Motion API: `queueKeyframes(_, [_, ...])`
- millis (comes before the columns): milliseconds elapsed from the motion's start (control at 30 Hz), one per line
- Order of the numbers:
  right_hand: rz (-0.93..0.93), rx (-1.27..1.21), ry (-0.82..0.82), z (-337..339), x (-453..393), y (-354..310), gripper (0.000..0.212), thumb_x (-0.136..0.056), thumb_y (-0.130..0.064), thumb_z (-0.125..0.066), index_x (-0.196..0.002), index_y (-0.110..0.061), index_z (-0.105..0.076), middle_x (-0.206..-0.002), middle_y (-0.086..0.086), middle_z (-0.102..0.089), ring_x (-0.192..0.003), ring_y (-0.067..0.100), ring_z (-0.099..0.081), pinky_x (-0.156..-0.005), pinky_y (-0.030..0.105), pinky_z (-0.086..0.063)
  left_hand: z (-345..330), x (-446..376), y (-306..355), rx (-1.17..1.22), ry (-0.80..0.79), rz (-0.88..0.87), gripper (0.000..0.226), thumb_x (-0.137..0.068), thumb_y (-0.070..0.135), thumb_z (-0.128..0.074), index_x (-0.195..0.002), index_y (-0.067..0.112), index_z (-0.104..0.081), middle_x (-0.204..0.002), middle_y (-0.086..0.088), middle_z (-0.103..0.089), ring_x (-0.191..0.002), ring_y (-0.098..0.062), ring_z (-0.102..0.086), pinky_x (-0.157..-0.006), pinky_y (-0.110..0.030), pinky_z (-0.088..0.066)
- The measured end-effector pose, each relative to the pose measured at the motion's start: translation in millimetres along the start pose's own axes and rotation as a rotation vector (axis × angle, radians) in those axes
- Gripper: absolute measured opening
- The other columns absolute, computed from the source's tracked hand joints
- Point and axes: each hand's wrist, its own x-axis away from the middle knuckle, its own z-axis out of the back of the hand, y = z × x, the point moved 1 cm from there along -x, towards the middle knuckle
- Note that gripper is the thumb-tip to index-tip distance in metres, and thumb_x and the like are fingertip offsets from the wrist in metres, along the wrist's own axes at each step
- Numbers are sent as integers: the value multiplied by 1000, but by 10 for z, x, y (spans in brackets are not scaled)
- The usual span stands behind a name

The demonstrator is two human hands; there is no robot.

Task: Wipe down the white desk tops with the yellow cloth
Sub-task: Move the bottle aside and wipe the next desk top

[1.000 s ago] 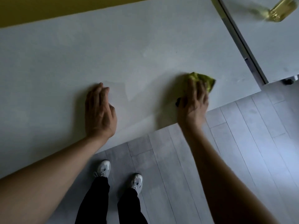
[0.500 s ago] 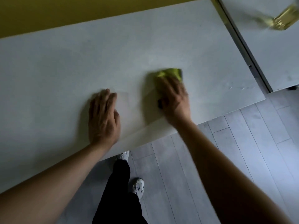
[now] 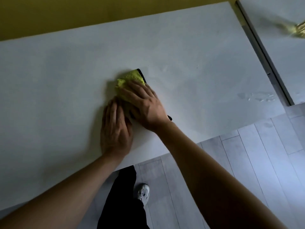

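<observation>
The yellow cloth (image 3: 132, 80), edged in black, lies bunched on the white desk top (image 3: 57, 76) near its middle. My right hand (image 3: 145, 104) presses flat on the cloth with straight, spread fingers and covers most of it. My left hand (image 3: 115, 128) rests flat on the desk just left of and below the right hand, its fingertips touching the cloth's edge. A wet streak patch (image 3: 257, 96) shows near the desk's right end.
A second white desk (image 3: 283, 60) adjoins on the right across a dark gap (image 3: 264, 57). A blurred yellowish object (image 3: 298, 29) sits at its far right. A yellow wall (image 3: 82, 12) backs the desk. Grey plank floor (image 3: 247, 162) and my legs and shoe lie below.
My right hand has slid the cloth leftward across the desk, from near the right front edge to beside my left hand. The left hand has stayed flat on the desk.
</observation>
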Motion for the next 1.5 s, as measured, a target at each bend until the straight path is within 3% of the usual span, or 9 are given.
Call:
queueKeyframes(133, [13, 17, 45, 100, -18, 333, 58, -89, -23, -58, -147, -18, -52, -154, 14, -46, -147, 34, -36, -117, 50, -32, 26, -41, -1, 2, -65, 7, 57, -103, 18, -35, -156, -3, -38, -164, -20, -36, -154, -37, -31, -129, -45, -21])
queueKeyframes(267, [-375, 66, 273, 607, 166, 1221, 71, -74, -19, -61, -144, -20, -55, -154, 14, -45, -147, 38, -34, -116, 50, -35, 43, -51, 10, 5, -92, 15, 59, -102, 16, -37, -158, -3, -35, -166, -19, -33, -156, -36, -26, -128, -47, -22])
queueKeyframes(467, [-897, 104, 353, 970, 182, 1717, 65, -90, -30, -42, -155, -31, -35, -161, 7, -30, -149, 31, -25, -120, 47, -26, 47, -56, 33, 5, -106, 36, 60, -100, 13, -40, -158, -3, -34, -167, -19, -31, -156, -37, -26, -130, -43, -18])
queueKeyframes(700, [-157, 1, 137, 128, -553, 576, 67, -78, -17, -59, -145, -10, -54, -150, 21, -48, -143, 41, -39, -116, 53, -32, 90, -75, 65, -12, -146, 61, 61, -101, 14, -40, -160, -1, -32, -167, -18, -30, -156, -37, -25, -129, -46, -20])
queueKeyframes(867, [25, 18, -85, -73, -793, 215, 63, -88, -24, -53, -151, -21, -46, -156, 8, -43, -149, 29, -32, -122, 46, -26, 149, -97, 73, -25, -122, 49, 57, -100, 11, -45, -155, -4, -39, -160, -21, -41, -150, -39, -36, -125, -49, -29])
queueKeyframes(1067, [-315, 60, 107, 377, -870, 1177, 66, -84, -26, -54, -150, -21, -48, -156, 15, -41, -144, 39, -36, -118, 48, -33, 192, -427, -65, -57, -216, -28, 53, -96, 25, -45, -143, 1, -52, -150, -21, -47, -135, -41, -46, -115, -48, -32])
queueKeyframes(1300, [-686, 123, 213, 760, -1184, 1895, 64, -92, -26, -44, -155, -27, -36, -160, 7, -33, -148, 31, -27, -121, 43, -25, -87, -1397, -260, -54, -150, -55, 58, -100, 26, -43, -154, 5, -44, -164, -18, -36, -149, -39, -34, -125, -49, -26])
queueKeyframes(1400, [-690, 128, 230, 668, -1284, 1771, 68, -88, -28, -43, -155, -23, -36, -161, 8, -33, -149, 32, -26, -121, 45, -24, -177, -1705, -277, -79, -172, -23, 62, -100, 28, -37, -158, 6, -38, -167, -17, -32, -155, -36, -27, -128, -49, -19])
queueKeyframes(1500, [-422, 104, 155, 396, -1579, 1490, 70, -82, -28, -51, -150, -13, -46, -156, 18, -41, -145, 39, -34, -118, 49, -31, -215, -1715, -247, -82, -159, -11, 62, -101, 28, -36, -160, 7, -36, -169, -16, -30, -157, -33, -23, -130, -47, -15])
